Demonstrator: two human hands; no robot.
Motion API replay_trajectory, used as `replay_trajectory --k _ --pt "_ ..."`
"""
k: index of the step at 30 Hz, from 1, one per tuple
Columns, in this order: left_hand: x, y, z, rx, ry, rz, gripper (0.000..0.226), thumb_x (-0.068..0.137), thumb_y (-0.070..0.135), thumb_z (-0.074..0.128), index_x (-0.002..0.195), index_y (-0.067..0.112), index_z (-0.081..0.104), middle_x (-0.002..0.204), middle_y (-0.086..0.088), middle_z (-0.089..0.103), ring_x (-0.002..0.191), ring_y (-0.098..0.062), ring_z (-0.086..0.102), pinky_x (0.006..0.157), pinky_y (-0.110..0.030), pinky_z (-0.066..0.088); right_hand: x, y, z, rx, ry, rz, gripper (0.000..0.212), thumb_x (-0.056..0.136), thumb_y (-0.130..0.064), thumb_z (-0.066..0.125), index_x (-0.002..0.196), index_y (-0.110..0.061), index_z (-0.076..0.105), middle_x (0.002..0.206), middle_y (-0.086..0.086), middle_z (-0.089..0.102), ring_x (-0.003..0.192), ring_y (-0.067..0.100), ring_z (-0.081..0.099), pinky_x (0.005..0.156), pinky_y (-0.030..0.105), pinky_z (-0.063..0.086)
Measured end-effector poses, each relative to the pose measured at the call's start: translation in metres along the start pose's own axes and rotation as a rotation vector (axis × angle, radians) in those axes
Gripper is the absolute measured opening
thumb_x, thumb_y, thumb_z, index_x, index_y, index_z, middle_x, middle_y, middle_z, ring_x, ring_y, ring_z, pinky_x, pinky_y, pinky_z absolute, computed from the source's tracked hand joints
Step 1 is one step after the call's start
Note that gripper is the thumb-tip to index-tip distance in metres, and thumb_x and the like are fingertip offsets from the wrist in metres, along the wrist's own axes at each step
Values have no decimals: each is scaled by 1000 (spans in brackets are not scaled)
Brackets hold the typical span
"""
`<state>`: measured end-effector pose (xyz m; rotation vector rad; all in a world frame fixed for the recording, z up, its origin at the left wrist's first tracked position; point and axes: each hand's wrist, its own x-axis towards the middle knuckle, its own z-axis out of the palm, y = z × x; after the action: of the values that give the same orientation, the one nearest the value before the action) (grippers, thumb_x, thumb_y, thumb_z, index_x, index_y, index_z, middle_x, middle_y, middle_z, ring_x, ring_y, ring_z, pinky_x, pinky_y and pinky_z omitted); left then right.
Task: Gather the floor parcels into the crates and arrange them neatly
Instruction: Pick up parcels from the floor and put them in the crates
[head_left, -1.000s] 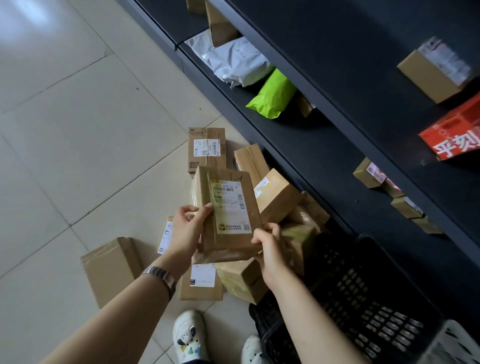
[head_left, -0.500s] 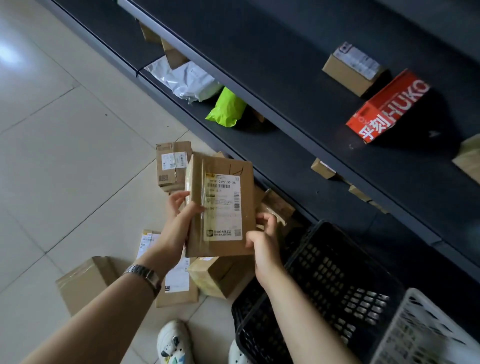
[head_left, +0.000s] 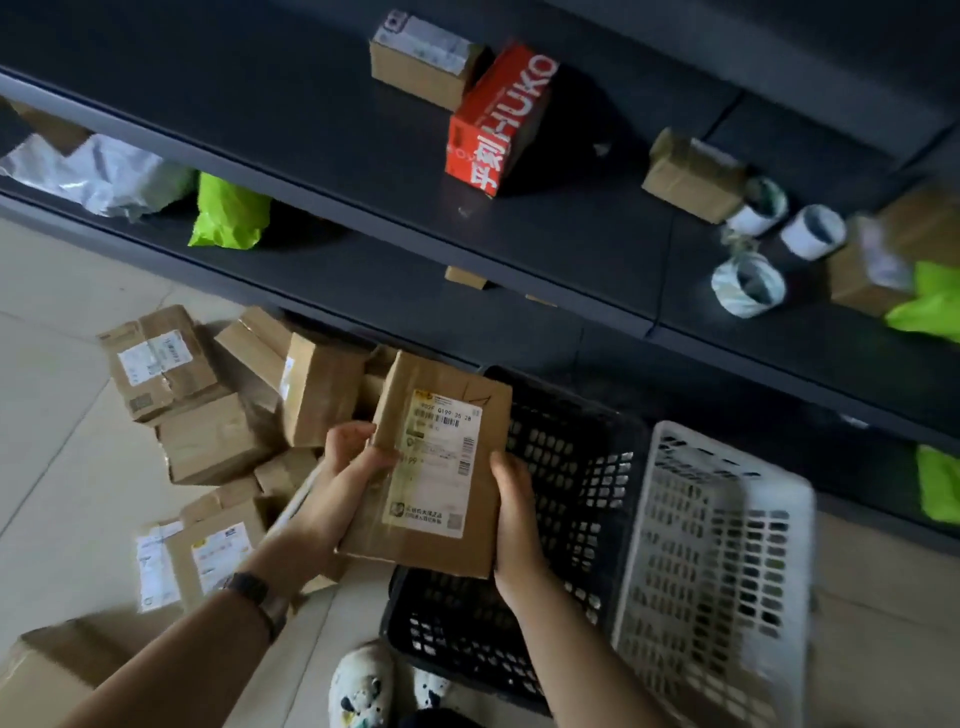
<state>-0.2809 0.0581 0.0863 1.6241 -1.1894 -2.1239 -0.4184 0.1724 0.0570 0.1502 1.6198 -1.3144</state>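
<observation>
Hands grip the labelled cardboard parcel, left hand and right hand clamping opposite edges, above the black crate's left rim.

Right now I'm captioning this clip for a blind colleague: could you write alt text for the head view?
A left hand and a right hand grip a flat cardboard parcel with a white shipping label over the rim of a black crate beside a white crate. More parcels lie heaped on the tiled floor to the left, below dark shelves.
</observation>
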Motion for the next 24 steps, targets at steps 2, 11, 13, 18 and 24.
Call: replay_trajectory --k 2,11,13,18,24 --pt "1 -5 35 4 -83 -40 42 85 35 67 118 26 44 116 -10 56 102 -28 63 81 -47 56 -1 -2 -35 50 57 4 33 96 -43 55 120 -21 54 105 5 72 99 26 69 89 50 55" --pt "-6 -44 187 242 -270 -12 37 93 22 59 125 23 40 123 -2 54 103 -14 59 77 -27 53 -7 -1 -187 171 289 -24 76 68 -67 70 124 -17 61 119 12 69 111 34 66 100 61 47" --pt "-13 -59 218 267 -306 -25 40 94 16 58 128 24 38 121 0 54 98 -8 59 66 -17 52 -6 4 -218 179 296 -3 79 69 -68 70 126 -15 59 122 15 67 112 37 65 98 64 47" --pt "-25 -99 290 355 -282 -20 68 81 28 70 140 26 36 129 4 43 114 -10 54 79 -24 55 12 19 -303 162 283 1 74 67 -71 72 122 -24 63 122 8 68 118 33 61 104 60 43" --pt "-29 -135 389 534 -139 -52 75 54 55 66 126 39 48 121 1 35 123 -20 38 101 -42 45 18 -10 -410 136 221 -15 21 94 -36 61 109 -22 59 117 9 67 106 21 64 98 39 52"
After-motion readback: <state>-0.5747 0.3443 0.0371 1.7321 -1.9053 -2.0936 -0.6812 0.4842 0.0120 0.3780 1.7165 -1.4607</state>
